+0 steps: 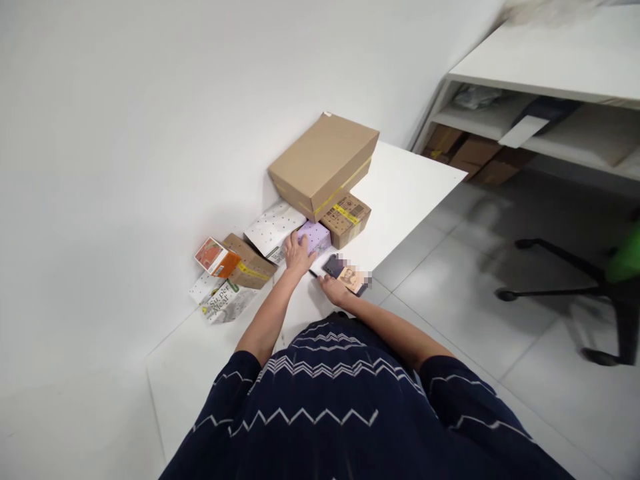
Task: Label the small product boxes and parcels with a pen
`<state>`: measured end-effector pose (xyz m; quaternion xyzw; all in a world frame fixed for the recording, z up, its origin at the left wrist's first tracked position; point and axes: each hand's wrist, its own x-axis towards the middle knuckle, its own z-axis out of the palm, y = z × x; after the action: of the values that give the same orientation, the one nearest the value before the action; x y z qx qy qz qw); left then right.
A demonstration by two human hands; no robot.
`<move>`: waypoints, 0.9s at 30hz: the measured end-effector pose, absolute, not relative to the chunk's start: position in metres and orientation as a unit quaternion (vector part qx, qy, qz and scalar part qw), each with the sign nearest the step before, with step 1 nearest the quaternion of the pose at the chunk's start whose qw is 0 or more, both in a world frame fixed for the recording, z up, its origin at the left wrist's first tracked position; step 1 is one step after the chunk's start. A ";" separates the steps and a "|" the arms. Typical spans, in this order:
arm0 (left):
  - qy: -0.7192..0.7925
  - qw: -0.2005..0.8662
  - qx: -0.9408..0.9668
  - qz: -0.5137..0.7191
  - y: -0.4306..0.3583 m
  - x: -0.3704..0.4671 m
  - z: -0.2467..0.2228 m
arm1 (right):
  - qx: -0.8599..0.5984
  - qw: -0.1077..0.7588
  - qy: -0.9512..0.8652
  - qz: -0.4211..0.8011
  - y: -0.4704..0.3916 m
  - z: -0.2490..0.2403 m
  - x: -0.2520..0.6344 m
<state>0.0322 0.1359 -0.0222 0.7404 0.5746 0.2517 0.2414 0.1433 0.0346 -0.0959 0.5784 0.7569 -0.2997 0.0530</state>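
My left hand [299,253] rests with its fingers spread at the left end of a small purple dotted box [316,236]. My right hand [333,289] is closed around a thin dark pen-like object [313,273] whose tip sticks out to the left. Just beyond the right hand lies a dark phone [331,266] with an orange picture on its lower part. A brown box with yellow tape [346,220] stands right of the purple box, and a large cardboard box [325,163] sits behind, above them. A white dotted package [275,227] is left of the purple box.
Further left are a brown taped box [250,263], an orange box [217,258] and a Super Meal bag [227,303] by the wall. The white table [405,193] ends on the right. Beyond it are a shelf unit [540,70] and a wheeled chair [620,287].
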 end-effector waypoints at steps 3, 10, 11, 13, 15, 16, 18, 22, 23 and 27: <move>0.584 0.213 0.745 0.241 0.130 0.026 -0.028 | 0.564 0.063 0.765 -0.306 0.029 -0.096 0.146; 0.637 0.240 0.687 0.256 0.087 -0.026 -0.031 | 0.555 0.048 0.770 -0.311 0.013 -0.083 0.171; 0.637 0.245 0.681 0.265 0.077 -0.033 -0.029 | 0.572 0.031 0.757 -0.315 0.012 -0.081 0.177; 0.642 0.248 0.667 0.285 0.055 -0.043 -0.025 | 0.613 -0.014 0.717 -0.332 0.011 -0.080 0.189; 0.649 0.249 0.656 0.295 0.035 -0.049 -0.021 | 0.646 -0.066 0.671 -0.357 0.012 -0.080 0.198; 0.651 0.253 0.651 0.298 0.026 -0.051 -0.019 | 0.657 -0.093 0.649 -0.372 0.013 -0.080 0.201; 0.649 0.269 0.639 0.312 0.011 -0.054 -0.018 | 0.665 -0.148 0.603 -0.415 0.015 -0.079 0.202; 0.675 0.349 0.531 0.375 -0.005 -0.061 -0.031 | 0.632 -0.233 0.530 -0.515 0.021 -0.070 0.191; 0.683 0.372 0.498 0.384 -0.007 -0.062 -0.036 | 0.628 -0.237 0.525 -0.523 0.024 -0.066 0.187; 0.680 0.435 0.418 0.416 -0.009 -0.059 -0.049 | 0.620 -0.254 0.537 -0.512 0.038 -0.049 0.173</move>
<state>-0.0592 -0.0092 -0.0493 0.4185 0.6796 0.4163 0.4355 0.1725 0.0382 -0.0489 0.6204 0.5365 -0.5125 -0.2541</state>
